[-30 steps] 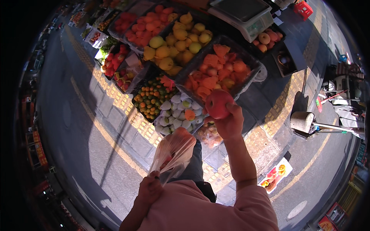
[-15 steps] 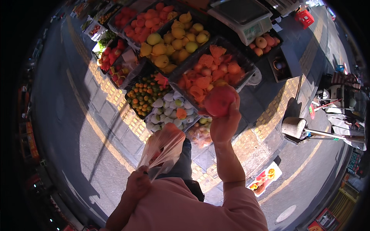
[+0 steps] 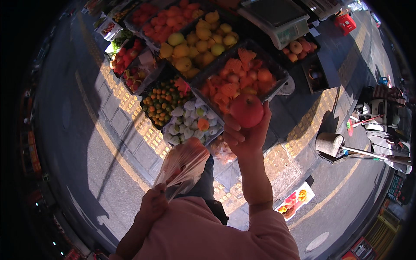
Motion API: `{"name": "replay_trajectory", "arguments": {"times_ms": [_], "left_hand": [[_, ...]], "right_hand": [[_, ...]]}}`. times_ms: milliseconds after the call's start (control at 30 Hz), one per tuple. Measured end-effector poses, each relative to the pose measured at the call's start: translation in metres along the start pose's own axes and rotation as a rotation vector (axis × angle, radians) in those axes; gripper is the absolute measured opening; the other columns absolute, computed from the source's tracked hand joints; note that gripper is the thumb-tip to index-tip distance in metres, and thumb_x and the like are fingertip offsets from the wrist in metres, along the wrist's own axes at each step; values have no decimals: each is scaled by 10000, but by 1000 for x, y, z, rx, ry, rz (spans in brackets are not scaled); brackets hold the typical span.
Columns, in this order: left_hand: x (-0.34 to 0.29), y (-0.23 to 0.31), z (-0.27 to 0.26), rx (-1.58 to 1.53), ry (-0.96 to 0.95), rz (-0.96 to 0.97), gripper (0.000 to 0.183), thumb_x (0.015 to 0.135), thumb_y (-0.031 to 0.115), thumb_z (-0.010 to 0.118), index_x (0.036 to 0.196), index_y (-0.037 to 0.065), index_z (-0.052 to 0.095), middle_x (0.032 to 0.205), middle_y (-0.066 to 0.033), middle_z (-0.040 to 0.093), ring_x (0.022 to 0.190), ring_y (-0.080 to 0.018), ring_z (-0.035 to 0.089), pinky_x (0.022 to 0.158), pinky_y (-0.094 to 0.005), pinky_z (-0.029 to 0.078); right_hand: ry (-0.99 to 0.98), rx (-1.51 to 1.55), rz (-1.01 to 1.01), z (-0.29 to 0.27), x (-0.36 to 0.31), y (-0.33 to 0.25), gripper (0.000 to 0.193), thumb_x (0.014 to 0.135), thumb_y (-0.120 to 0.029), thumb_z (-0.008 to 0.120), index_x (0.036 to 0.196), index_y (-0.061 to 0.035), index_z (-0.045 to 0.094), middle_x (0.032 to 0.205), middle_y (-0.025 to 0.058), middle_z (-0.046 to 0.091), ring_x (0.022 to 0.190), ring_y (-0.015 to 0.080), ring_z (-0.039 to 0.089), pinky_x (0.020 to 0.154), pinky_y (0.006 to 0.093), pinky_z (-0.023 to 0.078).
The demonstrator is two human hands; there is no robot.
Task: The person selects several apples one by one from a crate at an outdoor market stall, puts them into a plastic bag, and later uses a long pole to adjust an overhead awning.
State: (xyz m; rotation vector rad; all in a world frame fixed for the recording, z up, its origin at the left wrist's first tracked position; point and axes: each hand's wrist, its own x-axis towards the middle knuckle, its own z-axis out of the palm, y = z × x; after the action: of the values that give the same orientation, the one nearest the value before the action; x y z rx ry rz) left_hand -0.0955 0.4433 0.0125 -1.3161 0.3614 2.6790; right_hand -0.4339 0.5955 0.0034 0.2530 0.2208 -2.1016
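A large red apple (image 3: 246,111) rests in my raised right hand (image 3: 250,141), its stem hollow showing and my fingers curled round its lower side. Below and behind it sits a crate of orange-netted fruit (image 3: 229,89). My left hand (image 3: 154,200) is closed on the gathered neck of a clear plastic bag (image 3: 184,164), which bulges with reddish fruit inside. Just beyond the bag lies a tray of pale fruit in white foam nets (image 3: 188,123), with small orange-and-green citrus (image 3: 161,104) beside it.
Yellow fruit (image 3: 201,43) fills a crate farther back, near a weighing scale (image 3: 277,28). A tray of pinkish apples (image 3: 299,48) is right of it. A bagged bunch of fruit (image 3: 223,151) stands below the netted fruit. A long-handled dustpan (image 3: 329,144) is at right.
The apple has turned in my right hand so its stem end shows, and my fingers have shifted beneath it. My left hand and the bag stay nearly in place.
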Motion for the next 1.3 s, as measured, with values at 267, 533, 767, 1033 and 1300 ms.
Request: {"name": "replay_trajectory", "arguments": {"times_ms": [267,533,767,1033,1300], "left_hand": [[-4,-1,2,3,-3,-4,220,904,204,522,1081,80,564,470,78,288,364,-45,262,336,-215,222],[-2,-1,-10,-77,47,-59,196,883,189,522,1044,88,569,480,71,297,394,-54,283,392,-222,252],[-7,2,-4,-37,104,-70,202,860,218,494,1030,110,511,514,51,295,443,-91,318,448,-258,290],[-1,3,-2,-78,176,-64,170,835,203,535,979,135,476,549,50,338,462,-92,380,451,-249,344],[6,3,-14,-178,190,-27,135,868,199,496,980,127,472,508,37,333,432,-112,345,439,-280,309]], "right_hand": [[-128,282,165,-28,5,2,769,794,-754,403,1066,-46,531,628,16,430,383,80,325,374,204,259],[99,96,-138,-43,8,14,604,848,-557,553,1202,-72,491,940,109,558,750,199,555,546,283,460],[454,-245,-277,-189,62,0,432,852,-392,649,1176,-155,488,1002,51,586,815,203,598,575,305,516],[927,-870,-374,-295,139,-55,597,699,-367,785,1166,-107,521,1032,59,595,927,223,594,737,371,505],[1155,-1790,-139,-299,197,-87,844,622,-432,757,1254,19,428,1278,239,475,1126,395,524,940,442,457]]}}
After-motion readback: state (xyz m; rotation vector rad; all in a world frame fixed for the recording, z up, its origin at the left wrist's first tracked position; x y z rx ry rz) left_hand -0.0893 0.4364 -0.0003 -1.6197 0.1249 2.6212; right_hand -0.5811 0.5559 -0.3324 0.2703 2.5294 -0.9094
